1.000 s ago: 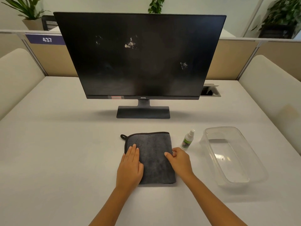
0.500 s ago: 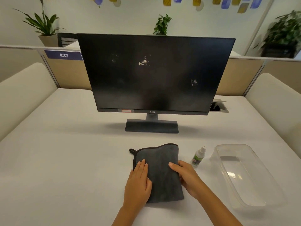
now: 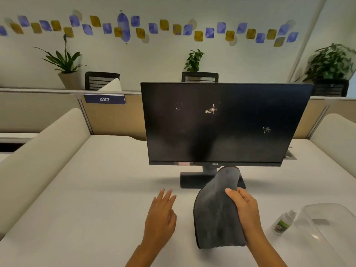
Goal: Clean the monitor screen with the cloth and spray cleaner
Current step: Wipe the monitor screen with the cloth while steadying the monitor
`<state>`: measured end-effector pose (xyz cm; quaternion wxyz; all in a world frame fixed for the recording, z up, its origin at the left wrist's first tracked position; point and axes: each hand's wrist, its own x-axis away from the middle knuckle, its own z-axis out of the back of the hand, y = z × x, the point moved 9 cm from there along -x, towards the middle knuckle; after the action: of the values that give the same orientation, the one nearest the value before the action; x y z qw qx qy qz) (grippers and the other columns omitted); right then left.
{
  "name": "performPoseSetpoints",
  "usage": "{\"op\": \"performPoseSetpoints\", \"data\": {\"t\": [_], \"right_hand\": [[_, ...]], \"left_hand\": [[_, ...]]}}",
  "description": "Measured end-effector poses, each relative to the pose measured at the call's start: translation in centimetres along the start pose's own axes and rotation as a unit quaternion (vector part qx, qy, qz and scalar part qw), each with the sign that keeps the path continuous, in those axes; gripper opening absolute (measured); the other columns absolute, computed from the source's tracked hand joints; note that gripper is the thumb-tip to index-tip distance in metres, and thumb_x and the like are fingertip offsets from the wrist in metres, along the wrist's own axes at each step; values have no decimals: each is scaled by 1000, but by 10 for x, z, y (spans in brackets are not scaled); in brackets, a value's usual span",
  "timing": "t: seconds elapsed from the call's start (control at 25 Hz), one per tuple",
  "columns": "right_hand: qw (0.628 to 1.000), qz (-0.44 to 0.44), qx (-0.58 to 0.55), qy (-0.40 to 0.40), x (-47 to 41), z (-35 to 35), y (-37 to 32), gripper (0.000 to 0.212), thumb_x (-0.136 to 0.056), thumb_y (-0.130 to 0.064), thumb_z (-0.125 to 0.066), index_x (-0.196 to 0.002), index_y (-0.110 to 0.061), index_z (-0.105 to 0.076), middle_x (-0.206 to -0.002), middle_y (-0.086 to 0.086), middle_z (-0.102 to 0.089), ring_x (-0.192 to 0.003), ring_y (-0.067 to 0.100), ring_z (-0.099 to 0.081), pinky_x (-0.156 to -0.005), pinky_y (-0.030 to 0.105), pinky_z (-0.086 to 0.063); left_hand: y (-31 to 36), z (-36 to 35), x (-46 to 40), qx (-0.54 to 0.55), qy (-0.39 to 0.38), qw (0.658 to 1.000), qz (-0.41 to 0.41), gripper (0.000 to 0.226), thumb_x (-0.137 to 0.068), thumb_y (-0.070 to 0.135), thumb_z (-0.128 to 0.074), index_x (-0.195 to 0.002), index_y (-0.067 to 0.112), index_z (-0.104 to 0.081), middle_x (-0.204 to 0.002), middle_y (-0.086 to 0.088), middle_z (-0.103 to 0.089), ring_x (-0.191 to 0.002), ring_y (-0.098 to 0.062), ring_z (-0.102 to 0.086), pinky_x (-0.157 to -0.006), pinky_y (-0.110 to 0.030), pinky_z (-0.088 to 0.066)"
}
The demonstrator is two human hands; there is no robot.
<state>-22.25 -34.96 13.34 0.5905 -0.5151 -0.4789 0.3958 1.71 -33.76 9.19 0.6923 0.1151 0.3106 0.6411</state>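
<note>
Cloth [image 3: 215,212] in right hand [image 3: 245,209]

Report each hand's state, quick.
Left hand: open, fingers spread, holding nothing.
Right hand: gripping the grey cloth.

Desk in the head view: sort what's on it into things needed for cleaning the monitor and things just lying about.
For the job:
- monitor, its screen speckled with spots
- grey cloth, gripped by the right hand
- spray bottle, standing on the desk

Just lying about:
- clear plastic tub
- number sign 437
- potted plants
- chairs
</note>
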Motion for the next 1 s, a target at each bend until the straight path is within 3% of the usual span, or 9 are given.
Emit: {"op": "performPoseSetpoints", "data": {"t": [0.08,0.2,0.4,0.52,0.6,0.72,0.84,1.0], "right_hand": [[995,66,-1,76,-2,-10,-28,24,-89,-35,-58,-82,-12,-59,-87,16,-66,-74,21,-60,-76,49,-53],[957,213,22,198,-5,-22,-84,18,-91,-23,-58,-82,-9,-54,-78,3,-55,-68,10,-55,-68,36,-48],[890,336,55,305,-30,-65,-152,26,-86,-32,-64,-95,-8,-62,-124,16,-51,-110,24,-52,-93,37,-50],[875,367,68,309,-55,-87,-177,21,-87,-29,-65,-92,-9,-62,-138,12,-43,-123,20,-44,-98,39,-48],[874,370,87,304,-74,-98,-184,19,-89,-28,-62,-90,-9,-61,-147,11,-36,-134,25,-36,-103,47,-44],[874,385,116,272,-93,-121,-186,16,-91,-28,-58,-84,-13,-56,-153,9,-30,-144,30,-18,-111,55,-31],[863,414,164,240,-99,-155,-186,18,-91,-25,-59,-78,-13,-56,-153,10,-28,-145,32,-10,-114,60,-18],[807,499,251,191,-86,-219,-185,22,-89,-30,-56,-74,-14,-58,-151,3,-27,-145,30,-10,-116,53,-10]], "left_hand": [[-16,63,-45,44,85,995,-17,45,-90,16,-54,-134,20,-46,-146,9,-29,-139,-20,-29,-110,-32,-22],[-20,141,-118,86,152,985,-17,47,-93,17,-50,-138,18,-40,-147,-1,-38,-137,-21,-34,-105,-29,-30],[-3,217,-215,203,159,966,4,47,-99,29,-35,-145,19,-26,-150,-3,-33,-137,-23,-32,-107,-34,-30],[3,225,-240,242,138,960,-13,45,-100,28,-34,-143,17,-31,-146,-3,-40,-134,-21,-37,-105,-32,-32],[0,218,-246,274,126,953,-21,42,-99,25,-37,-140,16,-38,-140,-3,-48,-129,-21,-43,-101,-29,-36],[-11,210,-254,293,142,946,-16,39,-98,24,-41,-136,17,-44,-133,-2,-55,-122,-20,-50,-96,-29,-40],[-19,206,-259,291,155,944,-22,38,-96,21,-45,-134,18,-48,-126,3,-59,-113,-10,-51,-89,-23,-40],[-23,206,-263,282,161,944,-51,38,-95,18,-47,-133,17,-48,-113,11,-57,-104,-2,-49,-84,-12,-41]]}}
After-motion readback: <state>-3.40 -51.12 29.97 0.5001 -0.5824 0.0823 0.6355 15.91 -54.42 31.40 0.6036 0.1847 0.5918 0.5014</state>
